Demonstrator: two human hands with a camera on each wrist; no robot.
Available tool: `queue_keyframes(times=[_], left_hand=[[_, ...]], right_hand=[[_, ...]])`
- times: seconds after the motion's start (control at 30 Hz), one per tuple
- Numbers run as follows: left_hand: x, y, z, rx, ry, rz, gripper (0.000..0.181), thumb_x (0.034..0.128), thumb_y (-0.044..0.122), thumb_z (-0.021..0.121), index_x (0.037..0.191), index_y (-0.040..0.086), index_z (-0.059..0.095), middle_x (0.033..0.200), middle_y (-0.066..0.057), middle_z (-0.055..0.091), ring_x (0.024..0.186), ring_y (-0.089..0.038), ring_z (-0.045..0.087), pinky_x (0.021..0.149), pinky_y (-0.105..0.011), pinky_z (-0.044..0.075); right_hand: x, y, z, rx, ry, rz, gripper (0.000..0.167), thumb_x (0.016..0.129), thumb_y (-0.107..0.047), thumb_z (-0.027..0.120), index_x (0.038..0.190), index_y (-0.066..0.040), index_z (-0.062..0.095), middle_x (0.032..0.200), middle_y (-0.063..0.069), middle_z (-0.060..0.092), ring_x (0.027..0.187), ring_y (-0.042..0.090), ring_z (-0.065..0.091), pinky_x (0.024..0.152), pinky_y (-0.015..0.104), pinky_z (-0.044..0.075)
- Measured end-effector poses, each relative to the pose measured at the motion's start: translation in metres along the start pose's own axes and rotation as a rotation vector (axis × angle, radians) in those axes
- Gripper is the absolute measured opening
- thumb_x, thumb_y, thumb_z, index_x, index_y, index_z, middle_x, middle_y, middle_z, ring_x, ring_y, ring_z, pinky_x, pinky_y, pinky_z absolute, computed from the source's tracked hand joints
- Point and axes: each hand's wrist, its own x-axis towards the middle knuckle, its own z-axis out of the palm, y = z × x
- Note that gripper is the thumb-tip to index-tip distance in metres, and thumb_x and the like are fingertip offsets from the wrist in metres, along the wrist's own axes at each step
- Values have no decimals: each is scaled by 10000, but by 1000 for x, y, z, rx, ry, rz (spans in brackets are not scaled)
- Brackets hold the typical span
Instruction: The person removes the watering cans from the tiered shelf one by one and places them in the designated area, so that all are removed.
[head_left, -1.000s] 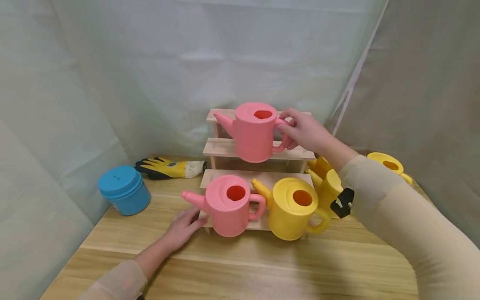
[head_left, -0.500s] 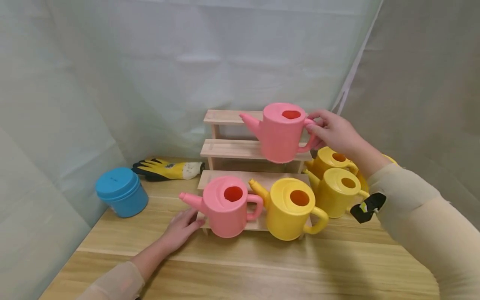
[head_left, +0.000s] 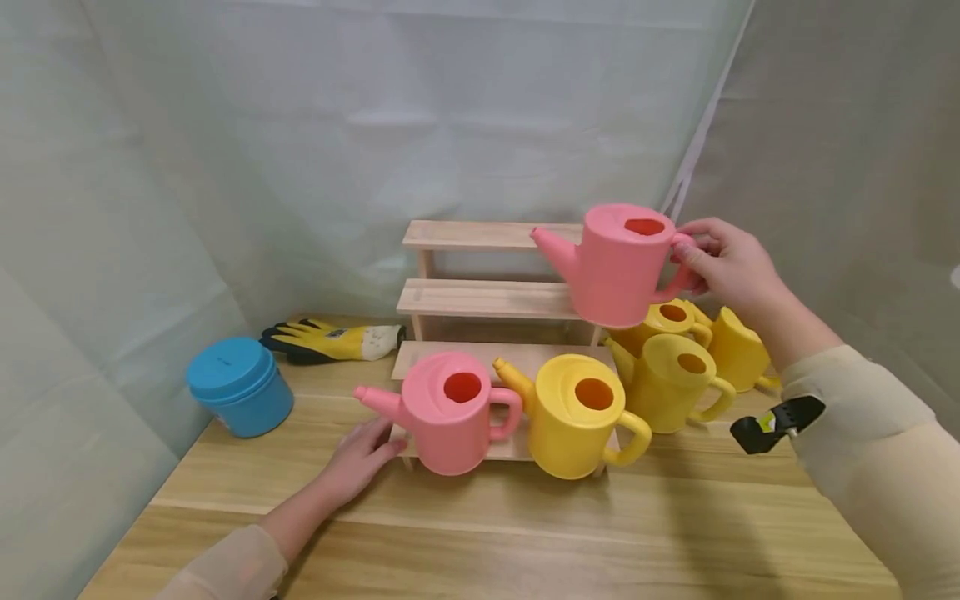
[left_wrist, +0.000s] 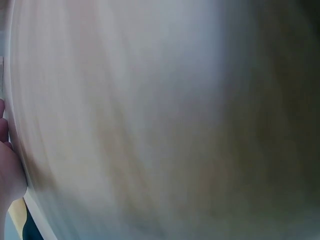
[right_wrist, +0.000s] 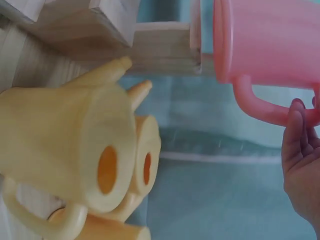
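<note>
- Your right hand (head_left: 731,260) is up at the right end of the stand, its fingers (head_left: 705,227) pinched round the handle of a pink watering can (head_left: 618,271).
- That pink can is held up above the desk (head_left: 487,542), close to upright, with its spout toward your left and its top hole in view. From the head it overlaps the right ends of the two upper shelves.
- The right wrist view shows your thumb and fingers at the can's looped handle, with the can's body away from your palm.
- Your left hand (head_left: 360,462) rests on the desk, at the left end of the lowest shelf of the wooden stand (head_left: 480,296). You can see the thumb by the shelf's edge, but I cannot tell whether those fingers grip it; the left wrist view is mostly blurred wood.
- In front of you, on the lowest shelf, a second pink can (head_left: 450,437) stands on the left and a yellow can (head_left: 562,437) just beside it on the right. Both spouts point to your left.
- To the right of the stand, a front yellow can (head_left: 663,392) is on the desk, with two more yellow cans (head_left: 735,350) behind it, one partly hidden.
- On your left are a blue lidded tub (head_left: 240,387) and, farther back, a yellow and black glove (head_left: 337,342) with a whitish cuff.
- Pale cloth (head_left: 450,125) hangs behind everything.
</note>
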Motion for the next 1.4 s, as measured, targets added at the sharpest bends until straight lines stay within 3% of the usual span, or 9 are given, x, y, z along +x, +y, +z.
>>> queue_keyframes(times=[0.17, 0.5, 1.1, 1.4], left_hand=[[0, 1, 1, -3, 3, 2, 592, 942, 477, 473, 1453, 197, 366, 1393, -133, 462, 1264, -377, 381, 980, -642, 185], [4, 5, 2, 2, -9, -4, 594, 945, 485, 457, 1457, 201, 358, 1400, -133, 455, 1266, -386, 377, 974, -642, 191], [7, 2, 6, 4, -25, -5, 611, 944, 526, 428, 1470, 231, 326, 1426, -121, 426, 1297, -398, 338, 972, -654, 171], [7, 2, 5, 2, -28, -10, 600, 946, 504, 442, 1462, 216, 343, 1398, -135, 457, 1277, -392, 364, 964, -645, 187]], right_hand=[[-5, 17, -8, 36, 78, 20, 493, 915, -445, 488, 1275, -108, 476, 1050, 98, 547, 749, 228, 544, 640, 203, 499], [-25, 50, -30, 160, 227, 127, 406, 885, -454, 506, 1225, -231, 513, 1007, -2, 526, 732, 139, 541, 620, 169, 484], [-56, 106, -52, 573, 484, 188, 309, 804, -329, 653, 1082, -205, 601, 958, -31, 535, 644, 58, 528, 568, 118, 468], [-68, 126, -53, 529, 569, 220, 225, 827, -295, 629, 1039, -223, 606, 916, -60, 545, 640, 32, 527, 551, 100, 445]])
